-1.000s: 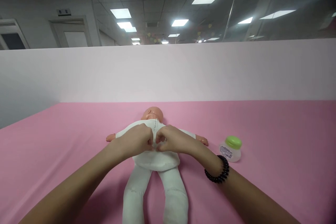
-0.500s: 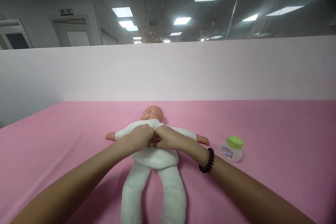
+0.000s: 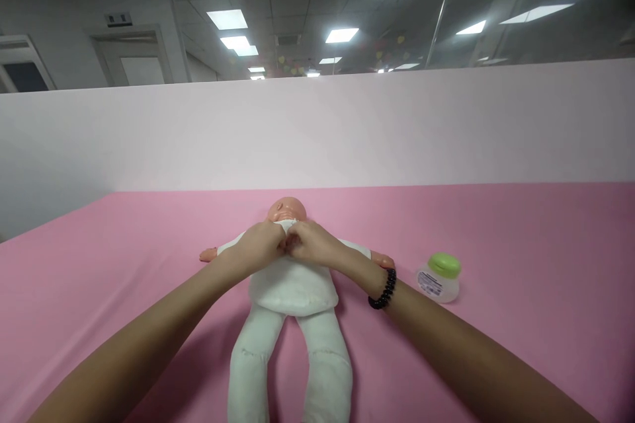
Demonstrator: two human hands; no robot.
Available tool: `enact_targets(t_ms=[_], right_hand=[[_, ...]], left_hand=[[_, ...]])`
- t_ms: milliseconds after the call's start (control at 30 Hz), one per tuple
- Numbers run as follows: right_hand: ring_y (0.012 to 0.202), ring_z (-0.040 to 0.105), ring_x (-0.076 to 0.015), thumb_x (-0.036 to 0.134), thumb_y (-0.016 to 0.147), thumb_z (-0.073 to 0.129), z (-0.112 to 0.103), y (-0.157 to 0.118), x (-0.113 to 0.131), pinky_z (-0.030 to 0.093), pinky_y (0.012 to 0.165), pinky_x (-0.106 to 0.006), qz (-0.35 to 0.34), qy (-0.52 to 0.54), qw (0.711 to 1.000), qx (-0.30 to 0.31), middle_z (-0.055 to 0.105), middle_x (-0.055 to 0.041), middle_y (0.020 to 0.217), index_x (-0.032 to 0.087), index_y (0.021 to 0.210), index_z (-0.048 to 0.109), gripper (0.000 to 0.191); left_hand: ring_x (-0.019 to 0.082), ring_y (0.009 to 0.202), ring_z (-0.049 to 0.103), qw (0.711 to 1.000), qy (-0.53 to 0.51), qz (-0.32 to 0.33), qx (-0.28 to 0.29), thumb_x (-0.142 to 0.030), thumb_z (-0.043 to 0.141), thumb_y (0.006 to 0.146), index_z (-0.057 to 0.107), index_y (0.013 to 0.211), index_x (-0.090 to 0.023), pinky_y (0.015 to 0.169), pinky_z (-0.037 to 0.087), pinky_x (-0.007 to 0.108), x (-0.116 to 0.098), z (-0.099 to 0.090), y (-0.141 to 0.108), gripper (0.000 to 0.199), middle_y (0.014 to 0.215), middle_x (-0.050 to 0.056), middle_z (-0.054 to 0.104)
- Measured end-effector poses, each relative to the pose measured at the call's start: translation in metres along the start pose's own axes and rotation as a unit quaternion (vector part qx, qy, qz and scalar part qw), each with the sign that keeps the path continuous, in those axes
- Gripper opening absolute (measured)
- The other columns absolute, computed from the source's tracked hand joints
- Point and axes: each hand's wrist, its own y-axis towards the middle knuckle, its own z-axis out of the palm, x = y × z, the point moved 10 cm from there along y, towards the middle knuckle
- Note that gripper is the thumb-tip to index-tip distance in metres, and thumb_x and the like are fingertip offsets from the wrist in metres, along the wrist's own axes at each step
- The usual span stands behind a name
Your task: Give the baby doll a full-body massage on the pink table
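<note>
A baby doll (image 3: 292,287) in a white cloth suit lies on its back on the pink table cover (image 3: 124,258), head away from me, arms spread, legs toward me. My left hand (image 3: 260,244) and my right hand (image 3: 310,244) meet knuckle to knuckle on the doll's upper chest, just below its chin. Both have fingers curled in, pinching the white cloth at the neckline. A black bead bracelet (image 3: 381,289) circles my right wrist. The fingertips themselves are hidden under the hands.
A small clear jar with a green lid (image 3: 439,275) stands to the right of the doll's arm. A pale pink partition wall (image 3: 317,132) rises behind the table, with office ceiling lights above it.
Both hands have slid along the doll's body from its belly up to the chest and neckline, staying pressed together. The doll and the jar have stayed put.
</note>
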Motion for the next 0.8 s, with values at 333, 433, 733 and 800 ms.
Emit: enact_targets(t_ms=[333,433,733,800], right_hand=[[0.079,0.066,-0.0166,0.003,0.078,0.058,-0.002,0.005,-0.018,0.044,0.069,-0.026,0.035,-0.025,0.999,-0.019,0.075,-0.0019,0.084,0.018,0.077,0.073,0.020],[0.082,0.066,-0.0172,0.008,0.078,0.061,-0.013,0.005,-0.025,0.044,0.071,-0.027,0.044,-0.027,0.996,-0.072,0.075,-0.0015,0.084,0.019,0.075,0.071,0.015],[0.080,0.063,-0.0175,0.013,0.082,0.059,-0.021,0.013,-0.031,0.042,0.070,-0.027,0.066,-0.052,0.991,-0.102,0.071,-0.0031,0.084,0.018,0.073,0.065,0.012],[0.083,0.063,-0.0184,0.014,0.083,0.060,-0.023,0.016,-0.036,0.042,0.072,-0.027,0.069,-0.063,0.989,-0.117,0.071,-0.0046,0.089,0.018,0.077,0.066,0.009]], left_hand=[[0.017,0.058,0.051,0.998,0.044,-0.006,0.044,-0.010,0.052,0.076,0.055,0.054,-0.020,0.056,0.028,0.030,0.009,0.014,0.010,0.024,0.058,0.003,0.056],[0.019,0.063,0.054,0.999,0.018,-0.024,-0.020,-0.013,0.052,0.079,0.054,0.054,-0.020,0.059,0.029,0.031,0.014,0.000,0.013,0.025,0.060,0.004,0.056],[0.019,0.066,0.056,0.996,0.011,-0.024,-0.082,-0.016,0.050,0.084,0.053,0.062,-0.020,0.060,0.030,0.031,0.016,-0.004,0.020,0.022,0.071,0.006,0.061],[0.019,0.066,0.055,0.996,0.015,-0.030,-0.080,-0.016,0.050,0.084,0.052,0.062,-0.020,0.060,0.030,0.031,0.021,-0.003,0.022,0.022,0.071,0.007,0.061]])
